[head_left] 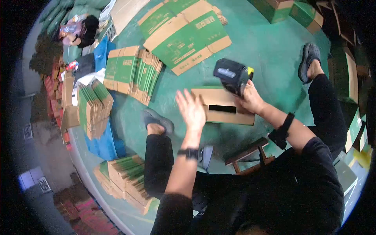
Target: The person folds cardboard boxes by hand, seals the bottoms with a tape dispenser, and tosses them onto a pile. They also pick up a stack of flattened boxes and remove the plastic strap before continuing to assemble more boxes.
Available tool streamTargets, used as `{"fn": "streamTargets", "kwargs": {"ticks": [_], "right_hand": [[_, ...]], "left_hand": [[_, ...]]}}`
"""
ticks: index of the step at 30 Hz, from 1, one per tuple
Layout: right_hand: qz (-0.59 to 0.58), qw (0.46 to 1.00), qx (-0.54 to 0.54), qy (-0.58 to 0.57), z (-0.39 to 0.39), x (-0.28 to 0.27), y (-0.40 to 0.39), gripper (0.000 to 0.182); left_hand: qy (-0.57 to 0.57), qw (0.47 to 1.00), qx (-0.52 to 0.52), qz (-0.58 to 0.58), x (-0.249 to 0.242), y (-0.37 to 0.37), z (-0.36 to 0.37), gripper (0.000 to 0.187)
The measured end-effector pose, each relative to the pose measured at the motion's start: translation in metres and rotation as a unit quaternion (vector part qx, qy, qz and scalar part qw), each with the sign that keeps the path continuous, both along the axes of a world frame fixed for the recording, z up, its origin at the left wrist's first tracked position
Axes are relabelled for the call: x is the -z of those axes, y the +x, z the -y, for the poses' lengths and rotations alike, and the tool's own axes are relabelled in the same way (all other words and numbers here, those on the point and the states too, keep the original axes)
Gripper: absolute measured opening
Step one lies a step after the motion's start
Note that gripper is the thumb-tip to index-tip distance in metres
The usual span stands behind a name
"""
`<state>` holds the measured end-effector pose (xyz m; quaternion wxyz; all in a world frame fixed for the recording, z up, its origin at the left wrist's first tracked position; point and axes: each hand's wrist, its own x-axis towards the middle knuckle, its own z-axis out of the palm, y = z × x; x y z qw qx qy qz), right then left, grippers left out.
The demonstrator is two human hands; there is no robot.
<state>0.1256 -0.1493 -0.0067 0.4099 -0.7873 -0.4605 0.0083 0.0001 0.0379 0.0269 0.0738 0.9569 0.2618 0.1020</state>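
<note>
A small green-and-brown cardboard box (235, 116) sits on the floor between my legs, its top flaps folded in with a dark gap between them. My right hand (250, 98) is closed around a bulky black handheld tool (231, 74) with a yellow part, held over the box's far right side. I cannot tell exactly what kind of tool it is. At the box's left end, my left hand (190, 110) has its fingers stretched out and holds nothing; it overlaps the box edge in this view.
Flattened green-and-brown cartons (188, 37) lie ahead on the green floor. Bundled folded cartons (133, 72) stand to the left, with more stacks (129, 180) nearer me. A small wooden stool (250, 156) is just before my lap. Formed boxes (344, 74) line the right.
</note>
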Motion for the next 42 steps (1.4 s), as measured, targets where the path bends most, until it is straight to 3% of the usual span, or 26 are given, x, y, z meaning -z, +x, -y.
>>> {"fn": "streamTargets", "kwargs": {"ticks": [4,6,8,9,10,12,14,15,16,18,20,22,24,26,27,28,30,31,33,36,38,40,41,42], "right_hand": [[-0.056,0.996,-0.019,-0.069,0.002,-0.013,0.004,0.036],[-0.013,0.998,0.015,-0.060,-0.010,-0.012,-0.014,0.034],[0.131,0.990,0.041,-0.035,-0.022,-0.003,-0.027,0.034],[-0.162,0.985,0.005,-0.064,-0.036,-0.017,-0.026,0.038],[-0.090,0.993,-0.050,-0.048,-0.034,0.009,-0.020,0.042],[0.113,0.979,-0.034,-0.167,-0.037,-0.018,-0.022,0.042],[0.133,0.981,0.000,-0.139,-0.037,0.005,-0.016,0.043],[0.104,0.989,0.014,-0.100,-0.037,0.009,-0.012,0.047],[0.121,0.984,0.021,-0.126,-0.039,0.011,-0.013,0.041],[0.123,0.978,0.002,-0.169,-0.034,-0.009,-0.019,0.032],[0.147,0.977,0.036,-0.150,-0.030,0.032,-0.007,0.024],[0.220,0.971,-0.078,-0.054,-0.027,-0.041,0.013,0.032],[0.139,0.963,-0.152,-0.176,-0.046,-0.112,0.023,0.046],[0.017,0.958,-0.152,-0.244,-0.078,-0.177,0.021,0.055],[-0.049,0.971,-0.181,-0.146,-0.098,-0.185,0.019,0.056],[-0.144,0.965,-0.155,-0.153,-0.115,-0.190,0.016,0.047],[-0.097,0.962,-0.152,-0.206,-0.149,-0.180,0.020,0.034],[-0.142,0.961,-0.146,-0.184,-0.164,-0.171,0.016,0.025],[-0.152,0.958,-0.154,-0.189,-0.198,-0.139,0.006,0.029],[-0.076,0.924,-0.144,-0.346,-0.262,-0.122,-0.022,0.045],[-0.079,0.875,-0.107,-0.465,-0.301,-0.092,-0.038,0.042],[-0.049,0.849,-0.069,-0.521,-0.311,-0.081,-0.041,0.041],[-0.027,0.836,-0.118,-0.536,-0.312,-0.081,-0.039,0.039],[-0.005,0.818,-0.172,-0.549,-0.309,-0.094,-0.041,0.037]], "left_hand": [[-0.064,0.997,-0.026,0.026,0.031,0.023,0.000,0.049],[-0.040,0.998,-0.024,0.045,0.032,0.020,0.004,0.048],[-0.080,0.994,-0.037,0.059,0.026,0.019,0.009,0.048],[-0.041,0.994,-0.083,-0.050,0.028,0.027,0.009,0.051],[-0.067,0.990,-0.099,-0.077,0.027,0.032,0.007,0.052],[0.015,0.999,-0.046,-0.015,0.031,0.029,0.004,0.055],[-0.028,0.999,-0.021,-0.020,0.008,0.022,0.013,0.058],[-0.021,0.997,0.073,0.001,0.003,0.007,0.017,0.061],[-0.118,0.973,0.185,0.075,0.019,-0.012,0.021,0.066],[-0.171,0.934,0.313,-0.017,0.005,-0.033,0.040,0.072],[-0.149,0.940,0.306,0.020,0.022,-0.040,0.037,0.071],[-0.128,0.945,0.293,0.066,0.029,-0.037,0.036,0.070],[-0.139,0.944,0.288,0.079,0.029,-0.034,0.036,0.067],[-0.128,0.947,0.281,0.088,0.026,-0.034,0.035,0.067],[-0.121,0.949,0.281,0.069,0.025,-0.034,0.035,0.067],[-0.114,0.951,0.283,0.049,0.023,-0.034,0.036,0.066],[-0.112,0.952,0.280,0.055,0.026,-0.035,0.036,0.065],[-0.136,0.950,0.273,0.059,0.025,-0.035,0.035,0.065],[-0.186,0.943,0.266,0.066,0.029,-0.034,0.036,0.062],[-0.205,0.936,0.275,0.083,0.029,-0.035,0.031,0.058],[-0.304,0.911,0.236,0.147,0.034,-0.032,0.034,0.044],[-0.491,0.841,0.135,0.183,0.019,-0.031,0.034,0.042],[-0.421,0.880,0.160,0.150,0.024,-0.033,0.036,0.040],[-0.427,0.877,0.162,0.150,0.019,-0.032,0.032,0.040]]}}
